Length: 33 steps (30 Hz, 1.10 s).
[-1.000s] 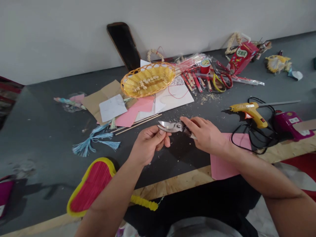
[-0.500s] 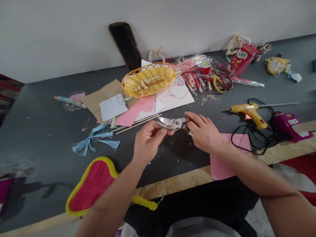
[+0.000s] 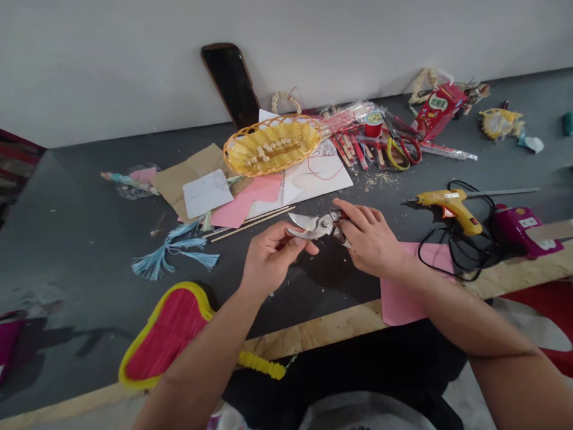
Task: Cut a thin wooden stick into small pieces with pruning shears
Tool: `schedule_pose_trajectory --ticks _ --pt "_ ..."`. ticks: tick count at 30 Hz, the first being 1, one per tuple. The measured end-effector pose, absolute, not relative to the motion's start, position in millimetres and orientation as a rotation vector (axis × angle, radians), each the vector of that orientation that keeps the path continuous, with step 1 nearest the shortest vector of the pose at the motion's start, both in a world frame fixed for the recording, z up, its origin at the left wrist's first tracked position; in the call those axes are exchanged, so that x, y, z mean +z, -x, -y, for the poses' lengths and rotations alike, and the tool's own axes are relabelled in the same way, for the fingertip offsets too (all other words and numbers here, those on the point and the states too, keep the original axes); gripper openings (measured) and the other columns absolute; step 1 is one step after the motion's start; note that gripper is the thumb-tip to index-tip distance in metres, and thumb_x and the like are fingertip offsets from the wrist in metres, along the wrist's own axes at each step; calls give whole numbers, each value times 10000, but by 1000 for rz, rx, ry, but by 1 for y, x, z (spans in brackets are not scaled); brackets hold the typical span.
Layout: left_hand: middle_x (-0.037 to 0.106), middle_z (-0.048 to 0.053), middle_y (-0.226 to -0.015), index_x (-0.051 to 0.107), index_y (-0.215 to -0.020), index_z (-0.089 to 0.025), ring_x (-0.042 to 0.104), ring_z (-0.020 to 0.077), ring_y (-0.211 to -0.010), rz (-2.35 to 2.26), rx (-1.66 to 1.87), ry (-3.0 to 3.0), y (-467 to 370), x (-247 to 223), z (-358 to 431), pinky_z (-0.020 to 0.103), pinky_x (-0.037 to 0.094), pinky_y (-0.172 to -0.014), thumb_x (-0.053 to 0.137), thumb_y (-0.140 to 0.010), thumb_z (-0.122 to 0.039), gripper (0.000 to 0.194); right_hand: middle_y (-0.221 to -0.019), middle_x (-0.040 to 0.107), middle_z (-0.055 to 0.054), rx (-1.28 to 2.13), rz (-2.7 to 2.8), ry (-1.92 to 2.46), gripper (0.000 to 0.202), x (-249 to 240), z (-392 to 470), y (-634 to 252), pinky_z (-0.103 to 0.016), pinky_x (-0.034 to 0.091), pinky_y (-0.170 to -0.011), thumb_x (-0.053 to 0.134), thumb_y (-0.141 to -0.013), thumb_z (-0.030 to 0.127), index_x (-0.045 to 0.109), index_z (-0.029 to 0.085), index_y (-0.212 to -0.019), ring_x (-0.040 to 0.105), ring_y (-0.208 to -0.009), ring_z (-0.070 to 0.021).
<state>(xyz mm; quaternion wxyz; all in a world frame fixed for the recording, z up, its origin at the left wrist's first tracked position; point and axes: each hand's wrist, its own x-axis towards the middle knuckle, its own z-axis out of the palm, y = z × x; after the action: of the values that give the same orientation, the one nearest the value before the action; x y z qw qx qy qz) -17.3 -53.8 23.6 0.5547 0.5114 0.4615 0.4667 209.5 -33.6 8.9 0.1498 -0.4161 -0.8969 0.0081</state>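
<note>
My right hand (image 3: 370, 242) is wrapped round the handles of a pair of pruning shears (image 3: 323, 224), their metal blades pointing left with a gap between them. A tiny pale piece shows between the blades. My left hand (image 3: 273, 254) is closed, thumb and fingers pinched right at the lower blade. Whatever those fingertips hold is too small and too covered to name. Two or three thin wooden sticks (image 3: 250, 223) lie on the table just behind my left hand. Beyond them is a yellow woven basket (image 3: 233, 152) with small pale pieces in it.
A yellow glue gun (image 3: 454, 206) with a black cord lies at right, beside a purple box (image 3: 523, 230). Pink paper (image 3: 403, 298) lies under my right forearm. At left are a blue tassel (image 3: 156, 261) and a red fan-shaped piece edged in yellow (image 3: 168, 334). Scissors (image 3: 397, 154) lie behind.
The blades of the pruning shears have spread further apart. My left fingers stay pinched beside them, and the small beaded strip seen below the shears is no longer visible. The view shifted slightly.
</note>
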Motion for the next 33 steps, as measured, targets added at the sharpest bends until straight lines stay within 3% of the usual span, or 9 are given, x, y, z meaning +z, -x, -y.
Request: schedule_pose_trajectory --ticks 10,12,15,19,27,33 --pt "737 44 -692 689 -829 -168 350 47 -420 -1056 1099 -1159 18 19 52 212 261 -413 735 -857 -395 233 -1495 516 -180 99 2485 1201 330 5 33 -208 -462 443 -906 530 -767 103 559 170 -1089 564 -1186 -319" --pt "730 39 -679 679 -815 -167 342 45 -415 -1040 1107 -1138 18 19 52 209 257 -408 736 -857 -395 239 -1462 541 -193 154 2435 1196 411 4 34 -207 -452 446 -910 532 -789 127 528 147 -1200 562 -1197 -315" --pt "728 33 -681 687 -823 -167 342 43 -422 -1043 1113 -1153 18 21 54 206 257 -411 728 -869 -391 231 -1392 580 -194 167 2415 1233 642 5 36 -204 -443 442 -919 511 -839 139 359 110 -1462 563 -1181 -306" --pt "730 27 -692 695 -836 -174 349 45 -433 -1080 1102 -1186 17 20 56 206 265 -418 716 -883 -395 227 -1309 603 -159 152 2495 1321 712 8 38 -204 -437 435 -907 495 -844 105 325 177 -1531 570 -1135 -299" --pt "767 48 -784 714 -918 -178 427 62 -471 -1219 1078 -1242 16 13 53 202 341 -449 714 -880 -417 242 -1284 630 -156 180 2507 1383 614 11 36 -206 -414 431 -852 486 -874 129 393 178 -1479 588 -1100 -292" --pt "784 57 -812 701 -856 -177 440 65 -465 -1274 1152 -1286 15 15 53 209 367 -455 707 -884 -424 249 -1391 603 -148 95 2518 1329 268 8 35 -203 -407 426 -845 500 -868 113 580 184 -1113 587 -1106 -282"
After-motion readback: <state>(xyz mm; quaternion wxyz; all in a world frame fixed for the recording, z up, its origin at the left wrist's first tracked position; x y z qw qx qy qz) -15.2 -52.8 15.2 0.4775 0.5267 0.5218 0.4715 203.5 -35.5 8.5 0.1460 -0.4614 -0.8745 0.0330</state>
